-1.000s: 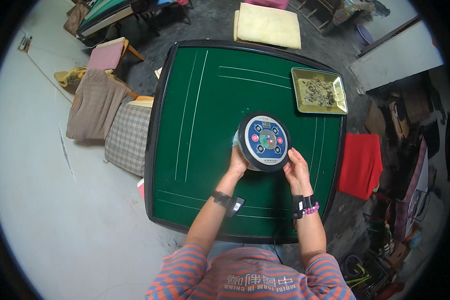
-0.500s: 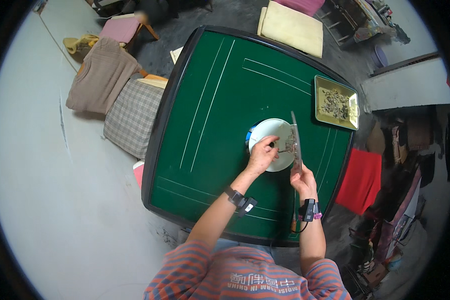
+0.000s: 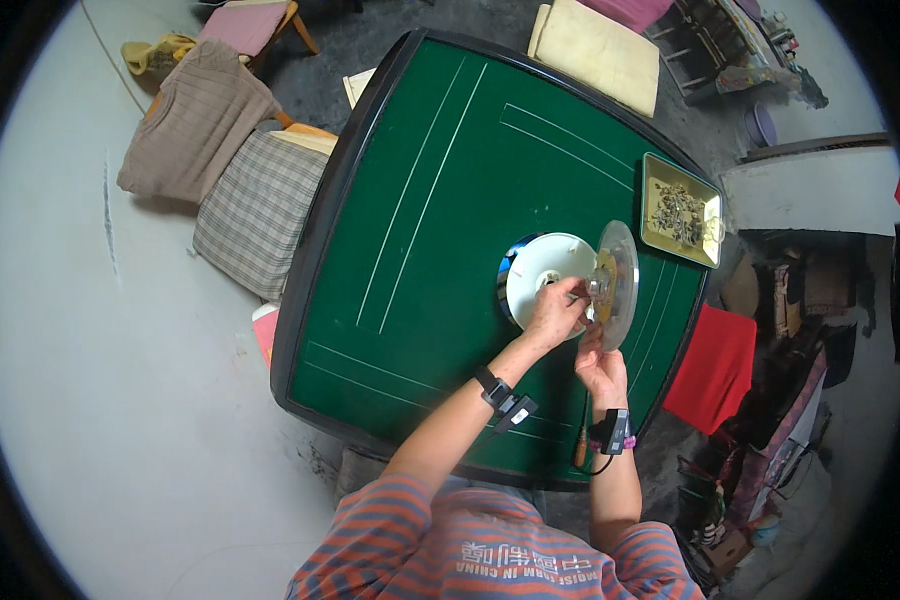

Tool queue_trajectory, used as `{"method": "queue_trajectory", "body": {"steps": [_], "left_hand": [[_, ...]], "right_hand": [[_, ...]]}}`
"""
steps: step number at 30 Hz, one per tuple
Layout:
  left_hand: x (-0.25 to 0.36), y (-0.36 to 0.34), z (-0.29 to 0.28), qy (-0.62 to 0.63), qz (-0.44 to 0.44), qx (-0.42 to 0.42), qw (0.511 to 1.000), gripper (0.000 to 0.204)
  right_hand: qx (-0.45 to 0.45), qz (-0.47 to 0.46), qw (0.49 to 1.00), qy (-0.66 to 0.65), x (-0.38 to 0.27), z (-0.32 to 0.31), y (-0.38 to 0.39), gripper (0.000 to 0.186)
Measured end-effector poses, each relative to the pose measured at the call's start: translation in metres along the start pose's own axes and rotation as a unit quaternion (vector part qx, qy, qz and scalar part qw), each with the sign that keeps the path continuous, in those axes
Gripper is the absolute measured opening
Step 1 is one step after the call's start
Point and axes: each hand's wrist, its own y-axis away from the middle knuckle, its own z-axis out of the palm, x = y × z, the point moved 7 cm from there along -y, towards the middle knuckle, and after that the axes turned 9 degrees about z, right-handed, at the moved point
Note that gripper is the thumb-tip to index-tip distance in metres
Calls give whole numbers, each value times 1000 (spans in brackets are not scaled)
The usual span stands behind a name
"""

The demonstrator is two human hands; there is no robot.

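My right hand (image 3: 603, 372) grips the lower edge of a round, see-through disc (image 3: 624, 285) held upright on its edge. Fittings, partly yellowish and metallic, sit on the disc's left face. My left hand (image 3: 552, 318) has its fingers pinched together against those fittings; whatever lies between the fingertips is too small to make out. Below and left of the disc rests a white round bowl-shaped housing (image 3: 526, 285), its hollow side up, with a small fitting at its centre. A shiny blue-and-dark rim shows at its left.
Everything stands on a green table (image 3: 440, 250) with a dark raised edge. At the far right corner is a yellowish tray (image 3: 710, 195) of small metal parts. A wooden-handled tool (image 3: 581, 447) lies beside my right wrist. Chairs with a plaid cushion (image 3: 260, 215) and red cloth (image 3: 712, 370) flank the table.
The disc has turned from nearly edge-on to show more of its face. My left hand has moved right, from over the white housing to the disc's fittings.
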Motion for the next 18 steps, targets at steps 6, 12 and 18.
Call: {"method": "queue_trajectory", "body": {"steps": [6,12,18], "left_hand": [[-4,1,0,-20,-9,-9,1000,17],[13,0,-4,-196,159,-1,968,15],[20,6,-6,-248,162,48,954,14]], "right_hand": [[-1,-11,999,-44,9,-4,2,22],[14,-19,999,-38,9,-12,2,23],[6,-51,999,-19,6,-16,3,40]]}}
